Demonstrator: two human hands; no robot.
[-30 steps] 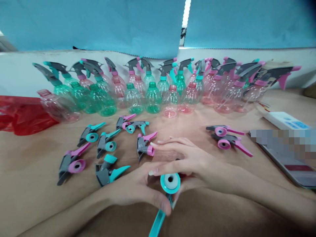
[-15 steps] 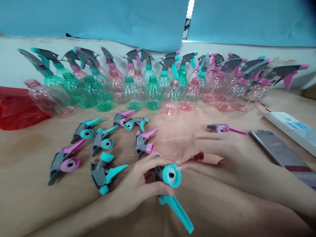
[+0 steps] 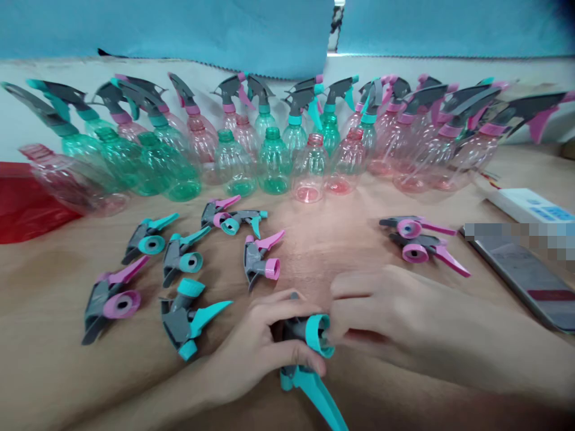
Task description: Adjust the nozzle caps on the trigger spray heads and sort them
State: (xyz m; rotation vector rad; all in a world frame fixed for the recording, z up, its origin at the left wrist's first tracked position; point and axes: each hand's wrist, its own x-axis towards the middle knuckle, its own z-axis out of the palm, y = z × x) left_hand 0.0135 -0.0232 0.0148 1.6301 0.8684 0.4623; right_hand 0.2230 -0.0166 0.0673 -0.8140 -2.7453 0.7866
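My left hand [image 3: 258, 338] is wrapped round the grey body of a teal-and-grey spray trigger head [image 3: 313, 334]. Its collar points to the right and its teal lever hangs down toward me. At the mouth of the collar, the closed fingers of my right hand [image 3: 386, 314] press close together; the fingertips and whatever they pinch are hidden or blurred. Left of my hands lie several loose spray heads, among them a teal one [image 3: 182, 323] and a pink one [image 3: 260, 263]. Two pink spray heads [image 3: 414, 252] rest beyond my right hand.
Along the back stands a row of clear green and pink bottles [image 3: 274, 164], some with open necks, others with spray heads fitted. A red bag [image 3: 31, 206] lies at the far left. On the right are a phone [image 3: 516, 269] and a white box [image 3: 516, 197].
My right hand has moved down to the mouth of the collar, uncovering a second pink spray head behind it. The held spray head has turned so its collar faces more to the right.
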